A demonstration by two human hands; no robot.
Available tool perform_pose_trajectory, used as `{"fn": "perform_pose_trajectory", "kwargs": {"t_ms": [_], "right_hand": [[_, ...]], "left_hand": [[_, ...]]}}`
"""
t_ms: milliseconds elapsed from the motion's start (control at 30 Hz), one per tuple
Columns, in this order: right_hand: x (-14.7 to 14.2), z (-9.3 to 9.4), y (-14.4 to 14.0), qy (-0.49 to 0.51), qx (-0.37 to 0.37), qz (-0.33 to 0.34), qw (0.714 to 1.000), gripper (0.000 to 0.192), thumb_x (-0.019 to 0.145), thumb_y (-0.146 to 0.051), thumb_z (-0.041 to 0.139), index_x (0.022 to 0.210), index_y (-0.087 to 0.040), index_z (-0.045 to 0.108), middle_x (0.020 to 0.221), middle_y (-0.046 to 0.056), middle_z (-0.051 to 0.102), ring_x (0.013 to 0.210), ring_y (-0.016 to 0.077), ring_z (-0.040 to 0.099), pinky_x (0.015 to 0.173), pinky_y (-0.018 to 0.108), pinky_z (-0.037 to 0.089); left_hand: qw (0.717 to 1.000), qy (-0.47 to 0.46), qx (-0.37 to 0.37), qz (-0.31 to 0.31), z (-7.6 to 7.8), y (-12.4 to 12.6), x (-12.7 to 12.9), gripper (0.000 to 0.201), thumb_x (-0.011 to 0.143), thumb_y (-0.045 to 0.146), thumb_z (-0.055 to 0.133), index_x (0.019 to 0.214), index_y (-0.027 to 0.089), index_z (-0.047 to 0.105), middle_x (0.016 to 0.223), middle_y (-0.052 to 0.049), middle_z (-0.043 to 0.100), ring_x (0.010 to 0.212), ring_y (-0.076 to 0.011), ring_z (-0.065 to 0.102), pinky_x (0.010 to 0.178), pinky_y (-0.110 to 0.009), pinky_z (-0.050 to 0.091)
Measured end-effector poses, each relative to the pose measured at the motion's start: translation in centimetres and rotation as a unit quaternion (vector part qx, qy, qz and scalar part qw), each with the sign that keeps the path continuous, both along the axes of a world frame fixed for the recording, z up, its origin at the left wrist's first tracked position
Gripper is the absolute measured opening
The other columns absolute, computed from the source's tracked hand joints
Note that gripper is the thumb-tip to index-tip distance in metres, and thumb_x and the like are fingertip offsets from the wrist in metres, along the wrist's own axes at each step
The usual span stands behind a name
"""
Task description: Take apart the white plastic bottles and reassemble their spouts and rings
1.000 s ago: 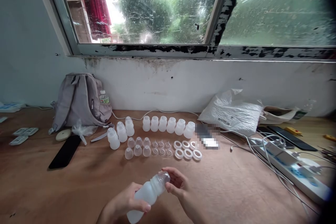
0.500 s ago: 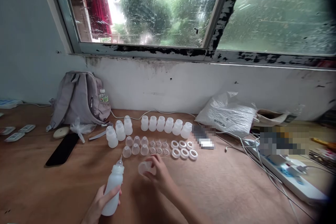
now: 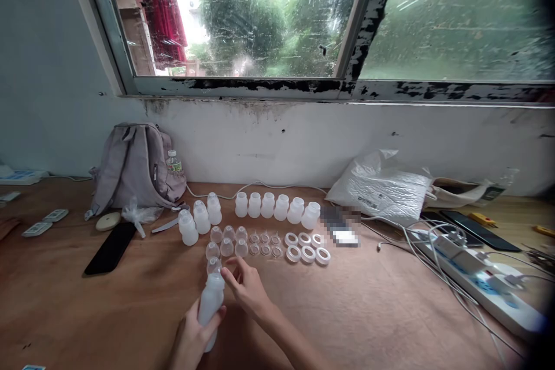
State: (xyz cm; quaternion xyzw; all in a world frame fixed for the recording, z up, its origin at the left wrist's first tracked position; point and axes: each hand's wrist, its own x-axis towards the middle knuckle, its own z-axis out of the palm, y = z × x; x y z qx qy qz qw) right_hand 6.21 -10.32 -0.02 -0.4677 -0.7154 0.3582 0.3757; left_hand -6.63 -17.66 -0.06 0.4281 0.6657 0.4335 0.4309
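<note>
My left hand (image 3: pixel 195 324) is wrapped round the body of a frosted baby bottle (image 3: pixel 211 303), tilted a little to the right. A clear domed cap (image 3: pixel 214 266) now covers the top of this bottle. My right hand (image 3: pixel 247 288) is just to the right of the cap, fingers apart, one fingertip at or touching its edge. Beyond my hands lie several domed caps (image 3: pixel 226 246), several clear nipples (image 3: pixel 265 237) and several white collar rings (image 3: pixel 307 254). Behind them stands a row of open bottles (image 3: pixel 281 207), with three capped bottles (image 3: pixel 202 217) at the left.
A black phone (image 3: pixel 110 248), a plastic bag (image 3: pixel 139 213) and a grey backpack (image 3: pixel 139 167) are at the left. A white packing bag (image 3: pixel 381 188) lies against the wall. On the right, a power strip (image 3: pixel 481 280) trails cables.
My right hand has brought the domed cap left onto the bottle, over its nipple, and its fingers have spread. My left hand and the bottle have shifted to the right.
</note>
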Motion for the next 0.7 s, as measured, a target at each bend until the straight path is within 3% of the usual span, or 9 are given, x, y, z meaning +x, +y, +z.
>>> {"fn": "perform_pose_trajectory", "kwargs": {"t_ms": [133,267,333,400,467,533,600,700], "right_hand": [[2.0,1.4,-1.0,-0.021,-0.050,-0.059,0.997,0.031,0.072,-0.047,0.056,0.064,-0.017,0.052,0.053,-0.004,0.047,0.051,0.0096,0.041,0.048,0.020,0.029],[3.8,2.3,-1.4,0.042,-0.065,-0.075,0.994,0.036,0.069,-0.044,0.056,0.052,-0.018,0.037,0.049,-0.006,0.035,0.049,0.0077,0.032,0.047,0.020,0.024],[4.6,2.8,-1.7,0.107,-0.074,-0.046,0.990,0.039,0.068,-0.045,0.056,0.052,-0.019,0.033,0.050,-0.006,0.031,0.050,0.0074,0.029,0.047,0.020,0.023],[5.4,3.1,-1.9,0.189,-0.103,0.017,0.976,0.038,0.066,-0.048,0.058,0.056,-0.018,0.037,0.053,-0.006,0.034,0.051,0.0076,0.030,0.048,0.021,0.025],[6.4,3.2,-1.8,0.246,-0.149,0.096,0.953,0.038,0.062,-0.052,0.062,0.067,-0.018,0.046,0.059,-0.004,0.042,0.053,0.0083,0.035,0.049,0.021,0.028],[7.7,2.9,-1.3,0.249,-0.169,0.115,0.947,0.045,0.058,-0.051,0.067,0.083,-0.018,0.051,0.064,-0.004,0.047,0.055,0.0092,0.040,0.050,0.021,0.031],[9.0,2.5,-0.8,0.208,-0.137,0.040,0.968,0.044,0.060,-0.048,0.068,0.088,-0.019,0.052,0.061,-0.005,0.046,0.054,0.0090,0.040,0.050,0.021,0.032],[10.3,2.0,-0.3,0.175,-0.121,-0.033,0.977,0.032,0.070,-0.048,0.060,0.080,-0.019,0.053,0.056,-0.006,0.042,0.050,0.0081,0.037,0.045,0.020,0.030]], "left_hand": [[0.998,0.057,0.015,-0.036,0.3,0.5,3.5,0.036,0.054,0.035,0.069,0.086,0.019,0.062,0.070,-0.008,0.065,0.071,-0.0283,0.060,0.059,-0.028,0.041],[0.985,-0.071,0.013,-0.155,0.6,0.7,5.6,0.028,0.057,0.035,0.066,0.076,0.015,0.059,0.066,-0.006,0.061,0.064,-0.0221,0.057,0.057,-0.026,0.040],[0.948,-0.215,-0.055,-0.229,0.4,0.8,6.0,0.032,0.056,0.041,0.064,0.073,0.014,0.056,0.058,-0.003,0.057,0.049,-0.0165,0.053,0.047,-0.025,0.036],[0.877,-0.373,-0.121,-0.277,-0.2,0.7,6.2,0.038,0.054,0.046,0.061,0.073,0.013,0.054,0.052,-0.001,0.053,0.038,-0.0124,0.047,0.038,-0.022,0.030],[0.814,-0.480,-0.142,-0.294,-0.7,0.6,6.2,0.041,0.052,0.047,0.059,0.073,0.012,0.054,0.049,0.000,0.050,0.034,-0.0111,0.046,0.035,-0.021,0.026],[0.791,-0.529,-0.133,-0.277,-1.0,0.3,6.1,0.040,0.053,0.046,0.060,0.073,0.012,0.055,0.049,0.001,0.050,0.035,-0.0103,0.047,0.035,-0.019,0.025],[0.806,-0.526,-0.121,-0.243,-0.8,0.1,5.9,0.039,0.055,0.045,0.061,0.074,0.012,0.055,0.052,0.000,0.051,0.036,-0.0093,0.048,0.036,-0.019,0.026],[0.866,-0.447,-0.118,-0.192,-0.1,-0.1,5.9,0.034,0.061,0.040,0.061,0.079,0.012,0.055,0.058,-0.002,0.056,0.040,-0.0092,0.050,0.038,-0.019,0.029]]}}
